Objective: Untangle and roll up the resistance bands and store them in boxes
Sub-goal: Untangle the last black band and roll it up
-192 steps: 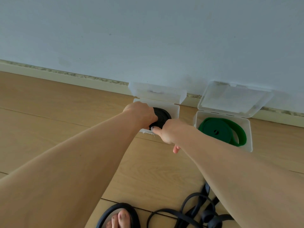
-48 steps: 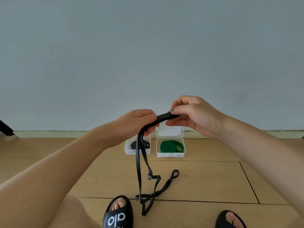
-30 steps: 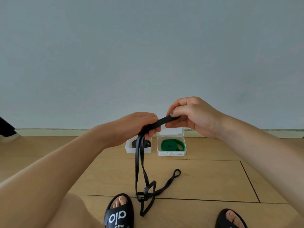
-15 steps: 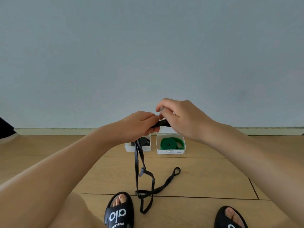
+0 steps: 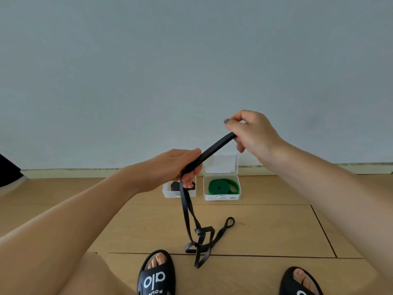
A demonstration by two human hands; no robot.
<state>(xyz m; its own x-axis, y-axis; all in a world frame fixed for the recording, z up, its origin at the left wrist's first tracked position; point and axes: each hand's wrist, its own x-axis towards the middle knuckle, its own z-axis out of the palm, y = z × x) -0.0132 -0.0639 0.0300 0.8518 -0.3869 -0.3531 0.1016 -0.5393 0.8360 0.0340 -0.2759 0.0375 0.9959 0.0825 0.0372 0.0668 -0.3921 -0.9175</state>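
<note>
- You see two hands: left hand (image 5: 170, 167), right hand (image 5: 253, 133).
- Three bands: black band (image 5: 191, 216), green band (image 5: 222, 186), rolled black band (image 5: 175, 185).
- Two boxes: left box (image 5: 170, 193), right box (image 5: 221, 196).
- Two sandals: left sandal (image 5: 156, 277), right sandal (image 5: 299, 284).

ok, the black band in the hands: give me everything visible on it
The black band is a flat, narrow strap, rubbery and slightly glossy. A doubled stretch runs taut and slanted between the left hand, which grips it lower, and the right hand, which pinches its upper end. Below the left hand two strands hang to the wooden floor, ending in a twisted tangle with a small loop lying off to the right. Still unrolled.
</note>
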